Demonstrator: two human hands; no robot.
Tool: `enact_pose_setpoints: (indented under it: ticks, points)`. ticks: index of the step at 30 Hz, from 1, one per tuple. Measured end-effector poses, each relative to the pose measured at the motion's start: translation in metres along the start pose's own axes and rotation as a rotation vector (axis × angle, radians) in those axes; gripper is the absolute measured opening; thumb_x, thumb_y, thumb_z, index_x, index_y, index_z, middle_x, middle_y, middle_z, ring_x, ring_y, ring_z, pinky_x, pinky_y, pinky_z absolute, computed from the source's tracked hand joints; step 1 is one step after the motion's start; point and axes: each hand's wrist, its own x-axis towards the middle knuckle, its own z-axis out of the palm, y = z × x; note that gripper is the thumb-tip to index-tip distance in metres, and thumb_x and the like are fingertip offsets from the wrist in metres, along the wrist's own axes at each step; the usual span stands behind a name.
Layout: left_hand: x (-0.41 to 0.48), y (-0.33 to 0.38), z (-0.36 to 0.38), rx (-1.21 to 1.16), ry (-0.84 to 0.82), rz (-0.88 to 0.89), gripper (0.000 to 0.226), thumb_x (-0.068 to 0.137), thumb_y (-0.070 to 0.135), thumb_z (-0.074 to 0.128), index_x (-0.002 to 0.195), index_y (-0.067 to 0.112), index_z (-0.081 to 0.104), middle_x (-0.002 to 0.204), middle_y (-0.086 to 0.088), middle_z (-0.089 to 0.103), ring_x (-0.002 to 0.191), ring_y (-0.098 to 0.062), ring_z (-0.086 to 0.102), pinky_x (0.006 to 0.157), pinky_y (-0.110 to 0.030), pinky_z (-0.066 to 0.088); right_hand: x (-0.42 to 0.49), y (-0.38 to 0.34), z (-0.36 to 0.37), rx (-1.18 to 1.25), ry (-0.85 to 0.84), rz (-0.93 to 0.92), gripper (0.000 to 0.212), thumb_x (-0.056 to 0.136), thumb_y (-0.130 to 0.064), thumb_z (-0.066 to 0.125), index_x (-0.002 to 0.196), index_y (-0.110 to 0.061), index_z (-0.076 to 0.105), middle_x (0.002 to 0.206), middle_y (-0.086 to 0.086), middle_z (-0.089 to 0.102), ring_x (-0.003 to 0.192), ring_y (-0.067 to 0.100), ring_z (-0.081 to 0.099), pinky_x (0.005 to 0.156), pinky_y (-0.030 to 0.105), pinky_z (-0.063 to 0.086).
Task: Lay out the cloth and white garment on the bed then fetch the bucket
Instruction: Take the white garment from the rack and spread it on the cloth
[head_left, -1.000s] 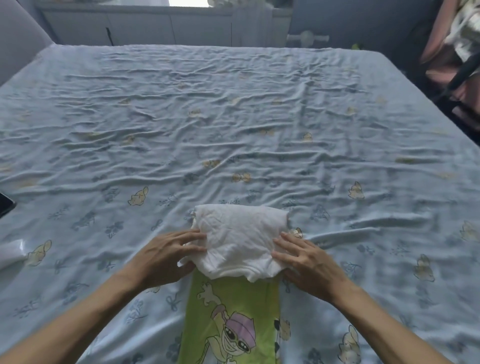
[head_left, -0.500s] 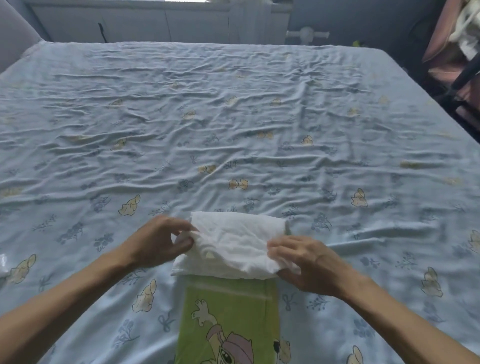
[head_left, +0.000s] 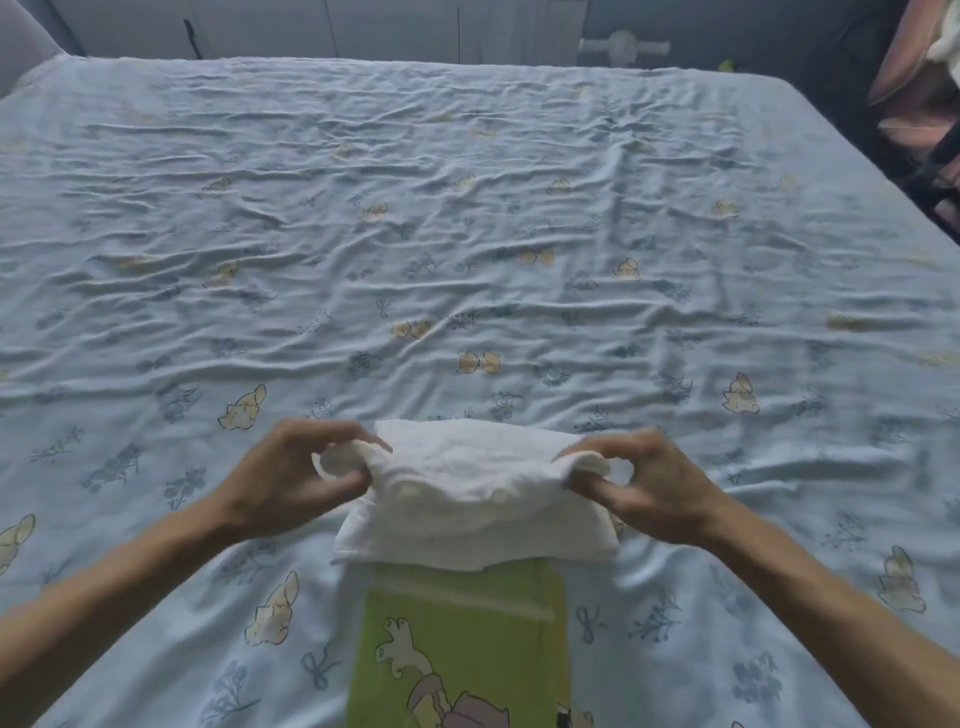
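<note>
A folded white garment (head_left: 478, 499) lies on the near part of the bed (head_left: 467, 218), its lower edge overlapping the top of a green cartoon-print cloth (head_left: 457, 654) spread flat toward me. My left hand (head_left: 291, 478) pinches the garment's upper left corner. My right hand (head_left: 649, 488) pinches the upper right corner. Both corners are raised a little off the pile. No bucket is in view.
The bed carries a wrinkled pale blue sheet with small yellow prints. White cabinets (head_left: 311, 26) stand behind the far edge. A pink object (head_left: 914, 78) and dark furniture sit past the bed's right edge.
Both hands went from resting flat against the garment's sides to pinching its top corners and lifting them. The view has shifted slightly toward the bed.
</note>
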Motion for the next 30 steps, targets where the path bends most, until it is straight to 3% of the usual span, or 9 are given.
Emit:
enact_pose_setpoints:
  ticks: [3,7,9,12,14,17,22,27,30]
  points:
    - [0.046,0.004,-0.027,-0.107,0.069,-0.095,0.038,0.08,0.05,0.072,0.096,0.017,0.08,0.084,-0.006,0.077,0.073,-0.027,0.072,0.062,-0.04,0.056,0.036,-0.013,-0.03,0.233,0.026,0.111,0.011,0.091,-0.03,0.077,0.094,-0.021,0.083,0.093,-0.003,0.082,0.09,0.018,0.078,0.081,0.04,0.062]
    - [0.116,-0.01,-0.033,-0.253,0.172,-0.227,0.019,0.092,0.03,0.078,0.101,0.013,0.079,0.089,-0.009,0.08,0.075,-0.026,0.075,0.066,-0.037,0.058,0.091,0.0,-0.042,0.363,0.212,0.226,0.015,0.093,-0.024,0.078,0.104,-0.015,0.08,0.096,0.0,0.083,0.092,0.017,0.079,0.085,0.036,0.064]
    - [0.146,-0.026,-0.019,-0.311,0.239,-0.295,0.015,0.093,0.027,0.079,0.102,0.016,0.078,0.086,-0.004,0.079,0.071,-0.014,0.074,0.06,-0.028,0.056,0.118,0.025,-0.035,0.342,0.326,0.334,0.018,0.091,-0.034,0.08,0.099,-0.018,0.08,0.093,0.0,0.082,0.091,0.017,0.079,0.086,0.044,0.064]
    - [0.178,-0.062,0.009,-0.268,0.299,-0.372,0.027,0.088,0.043,0.081,0.101,0.019,0.079,0.09,-0.001,0.081,0.083,-0.02,0.078,0.071,-0.04,0.064,0.151,0.066,-0.011,0.148,0.424,0.448,0.028,0.087,-0.044,0.081,0.089,-0.016,0.079,0.085,-0.002,0.08,0.083,0.019,0.076,0.079,0.047,0.064]
    - [0.188,-0.09,0.026,-0.177,0.308,-0.401,0.03,0.088,0.047,0.08,0.094,0.018,0.079,0.082,0.0,0.079,0.077,-0.019,0.074,0.073,-0.038,0.058,0.162,0.084,0.007,0.053,0.439,0.479,0.032,0.087,-0.046,0.08,0.082,-0.014,0.076,0.078,-0.001,0.077,0.078,0.021,0.074,0.07,0.043,0.061]
    - [0.197,-0.121,0.041,-0.216,0.333,-0.41,0.034,0.092,0.042,0.079,0.084,0.01,0.073,0.069,0.003,0.065,0.065,-0.011,0.055,0.068,-0.032,0.044,0.17,0.114,0.024,0.069,0.472,0.487,0.037,0.086,-0.049,0.08,0.074,-0.016,0.071,0.072,-0.003,0.074,0.072,0.023,0.072,0.065,0.041,0.057]
    - [0.2,-0.144,0.051,-0.288,0.365,-0.365,0.022,0.092,0.039,0.08,0.094,0.017,0.081,0.08,0.007,0.078,0.071,-0.006,0.066,0.069,-0.025,0.051,0.174,0.148,0.035,0.098,0.538,0.399,0.047,0.084,-0.05,0.082,0.068,-0.01,0.064,0.062,0.0,0.066,0.059,0.011,0.055,0.057,0.03,0.045]
    - [0.193,-0.146,0.054,-0.297,0.342,-0.363,0.027,0.089,0.048,0.079,0.1,0.024,0.081,0.091,0.0,0.083,0.08,-0.012,0.072,0.08,-0.04,0.059,0.17,0.15,0.046,0.086,0.562,0.357,0.052,0.086,-0.05,0.08,0.068,-0.006,0.059,0.061,0.01,0.062,0.055,0.012,0.049,0.053,0.033,0.043]
    - [0.187,-0.13,0.05,-0.232,0.314,-0.368,0.029,0.089,0.049,0.075,0.106,0.026,0.078,0.091,-0.003,0.081,0.078,-0.012,0.07,0.075,-0.044,0.057,0.169,0.138,0.039,0.046,0.495,0.417,0.048,0.089,-0.048,0.077,0.073,-0.007,0.06,0.065,0.008,0.063,0.06,0.021,0.055,0.056,0.036,0.043]
